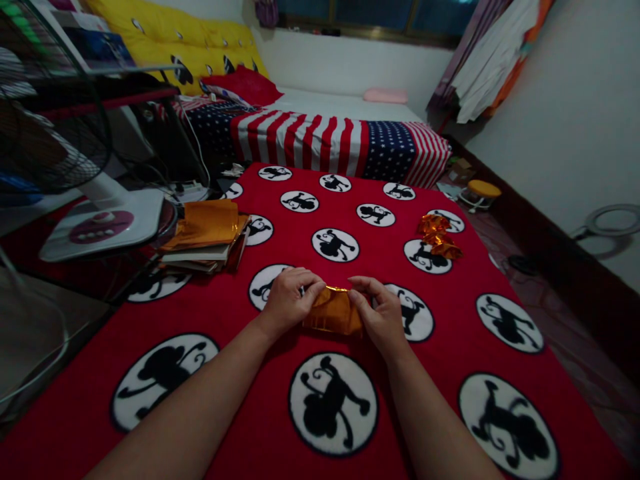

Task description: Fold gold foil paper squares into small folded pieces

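A small sheet of shiny gold foil paper is held just over the red cloth, its far edge rolled or folded over. My left hand pinches that edge at its left end, thumb against fingers. At the right end my right hand grips the same edge between thumb and fingers. A stack of gold foil paper sheets, with pale sheets beneath, lies to the left. Several crumpled or folded gold foil pieces rest on the cloth to the right.
The red cloth has round white patches with black monkeys. On the left stands a fan, its white base close to the paper stack. Behind is a bed with a striped and starred cover. A yellow-topped stool stands right.
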Demonstrator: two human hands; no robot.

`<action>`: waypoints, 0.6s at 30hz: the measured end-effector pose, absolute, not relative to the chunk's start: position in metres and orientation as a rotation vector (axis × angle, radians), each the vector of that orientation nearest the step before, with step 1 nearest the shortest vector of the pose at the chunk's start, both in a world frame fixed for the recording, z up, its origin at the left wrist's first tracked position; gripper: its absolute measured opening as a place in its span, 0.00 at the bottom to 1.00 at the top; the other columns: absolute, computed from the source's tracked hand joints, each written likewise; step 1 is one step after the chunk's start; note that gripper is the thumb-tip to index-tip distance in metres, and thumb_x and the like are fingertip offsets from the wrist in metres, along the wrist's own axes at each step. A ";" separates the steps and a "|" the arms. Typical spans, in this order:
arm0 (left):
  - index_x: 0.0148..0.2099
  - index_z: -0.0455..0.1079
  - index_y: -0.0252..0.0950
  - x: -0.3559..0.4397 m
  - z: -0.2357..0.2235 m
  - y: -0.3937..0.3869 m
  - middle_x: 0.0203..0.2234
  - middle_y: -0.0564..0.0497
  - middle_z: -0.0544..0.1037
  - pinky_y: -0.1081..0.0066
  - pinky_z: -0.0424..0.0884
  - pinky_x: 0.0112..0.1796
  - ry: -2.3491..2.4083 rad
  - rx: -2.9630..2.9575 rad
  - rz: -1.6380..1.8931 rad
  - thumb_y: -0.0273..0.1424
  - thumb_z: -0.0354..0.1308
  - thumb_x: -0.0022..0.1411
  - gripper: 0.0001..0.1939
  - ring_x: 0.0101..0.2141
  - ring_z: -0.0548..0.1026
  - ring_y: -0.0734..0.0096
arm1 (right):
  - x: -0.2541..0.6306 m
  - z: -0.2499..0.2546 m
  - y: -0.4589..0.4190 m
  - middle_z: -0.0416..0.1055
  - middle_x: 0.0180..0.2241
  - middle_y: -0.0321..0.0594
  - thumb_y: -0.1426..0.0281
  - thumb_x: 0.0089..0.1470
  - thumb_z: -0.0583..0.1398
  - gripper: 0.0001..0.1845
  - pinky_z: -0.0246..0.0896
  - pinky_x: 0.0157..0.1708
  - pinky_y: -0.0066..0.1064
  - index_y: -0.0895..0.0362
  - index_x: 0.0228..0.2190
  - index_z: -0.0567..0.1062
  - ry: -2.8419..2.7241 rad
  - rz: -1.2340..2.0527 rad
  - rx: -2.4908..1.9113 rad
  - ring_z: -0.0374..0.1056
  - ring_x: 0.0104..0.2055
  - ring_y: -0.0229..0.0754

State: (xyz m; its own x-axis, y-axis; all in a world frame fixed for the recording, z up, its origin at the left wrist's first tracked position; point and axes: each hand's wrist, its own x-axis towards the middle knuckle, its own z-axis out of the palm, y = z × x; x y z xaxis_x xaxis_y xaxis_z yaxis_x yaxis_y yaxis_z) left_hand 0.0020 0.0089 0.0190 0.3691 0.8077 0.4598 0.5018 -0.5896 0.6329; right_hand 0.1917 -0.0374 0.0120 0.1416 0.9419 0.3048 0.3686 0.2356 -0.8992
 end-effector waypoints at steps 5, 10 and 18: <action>0.29 0.72 0.36 0.003 0.017 0.008 0.25 0.52 0.78 0.68 0.63 0.37 1.114 2.292 1.098 0.29 0.55 0.63 0.10 0.30 0.73 0.71 | 0.194 0.012 -0.037 0.78 0.35 0.40 0.66 0.52 0.64 0.08 0.64 0.41 0.35 0.54 0.35 0.79 -1.535 0.619 -1.354 0.72 0.38 0.44; 0.29 0.71 0.36 0.005 0.015 0.007 0.25 0.52 0.77 0.67 0.61 0.37 1.047 2.356 1.103 0.29 0.54 0.64 0.10 0.29 0.72 0.71 | 0.192 0.011 -0.036 0.78 0.34 0.39 0.68 0.49 0.67 0.07 0.63 0.41 0.35 0.54 0.33 0.79 -1.619 0.549 -1.367 0.72 0.37 0.44; 0.29 0.71 0.35 0.006 0.014 0.005 0.24 0.53 0.76 0.67 0.61 0.36 1.013 2.362 1.097 0.29 0.55 0.64 0.10 0.28 0.71 0.73 | 0.192 0.012 -0.034 0.77 0.29 0.37 0.70 0.50 0.66 0.02 0.61 0.38 0.34 0.53 0.29 0.79 -1.694 0.483 -1.325 0.71 0.33 0.41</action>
